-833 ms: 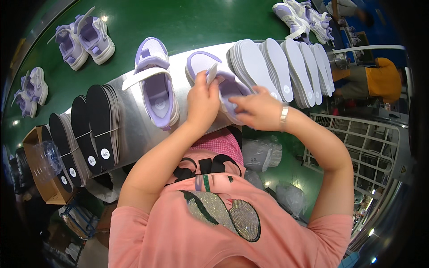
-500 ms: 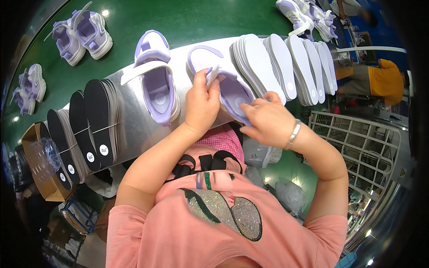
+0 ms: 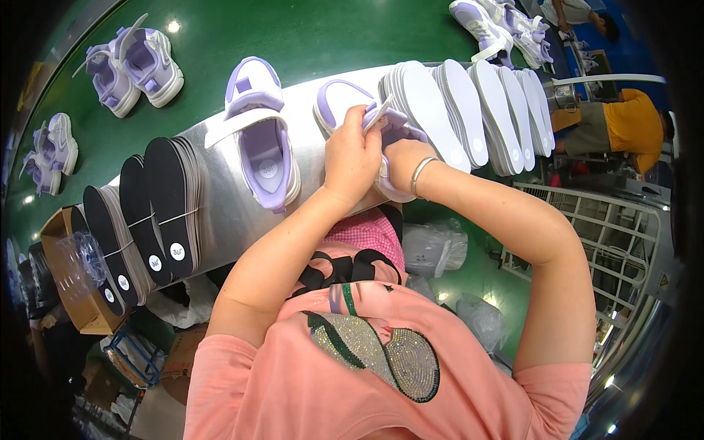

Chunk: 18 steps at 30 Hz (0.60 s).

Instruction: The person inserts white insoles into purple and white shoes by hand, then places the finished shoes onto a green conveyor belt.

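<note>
On the left of the metal bench, bundled black-faced insoles (image 3: 158, 213) stand untouched; beside them one lilac-and-white strapped shoe (image 3: 264, 139) lies open with its liner apparently already in. The left hand (image 3: 352, 158) grips the second lilac shoe (image 3: 345, 103) just right of it; the right hand (image 3: 403, 158), fingers curled and half hidden, seems to press inside, so this fitting looks unfinished; white insoles (image 3: 469, 110) wait further right.

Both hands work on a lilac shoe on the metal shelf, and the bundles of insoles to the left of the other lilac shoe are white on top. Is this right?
Not quite. The head view shows the bundled insoles left of the other lilac shoe are black on top; the white ones lie to the right. The left hand and right hand do work on a lilac shoe on the metal shelf.
</note>
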### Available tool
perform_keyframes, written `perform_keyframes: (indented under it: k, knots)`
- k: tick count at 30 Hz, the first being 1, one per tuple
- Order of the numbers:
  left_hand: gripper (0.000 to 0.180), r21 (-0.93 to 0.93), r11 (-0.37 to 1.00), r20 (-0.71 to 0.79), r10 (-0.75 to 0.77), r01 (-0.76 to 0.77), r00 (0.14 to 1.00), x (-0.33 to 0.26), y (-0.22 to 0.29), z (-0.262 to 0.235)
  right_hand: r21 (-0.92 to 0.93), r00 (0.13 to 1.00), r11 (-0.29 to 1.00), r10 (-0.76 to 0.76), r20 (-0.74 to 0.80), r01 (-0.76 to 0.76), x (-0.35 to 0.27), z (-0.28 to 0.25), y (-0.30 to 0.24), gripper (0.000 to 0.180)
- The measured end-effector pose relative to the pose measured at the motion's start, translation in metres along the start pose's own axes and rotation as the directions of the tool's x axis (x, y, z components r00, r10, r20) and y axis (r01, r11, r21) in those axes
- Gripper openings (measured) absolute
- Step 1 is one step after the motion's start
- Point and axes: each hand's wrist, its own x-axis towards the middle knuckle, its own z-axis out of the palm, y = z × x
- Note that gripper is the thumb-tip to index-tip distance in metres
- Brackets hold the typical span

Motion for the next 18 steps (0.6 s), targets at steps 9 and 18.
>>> perform_keyframes:
  k: [9, 18]
  knots:
    - [0.024, 0.052, 0.998, 0.007, 0.036, -0.036, 0.999, -0.0008, -0.0045, 0.0001, 0.016, 0.997, 1.000, -0.018, -0.074, 0.019, -0.0052, 0.0029, 0.0056, 0.019]
    - [0.023, 0.042, 0.998, -0.007, 0.037, -0.037, 0.999, -0.0011, -0.0042, 0.0013, -0.010, 0.997, 0.999, -0.047, -0.058, 0.046, -0.0045, 0.0039, 0.0058, 0.019]
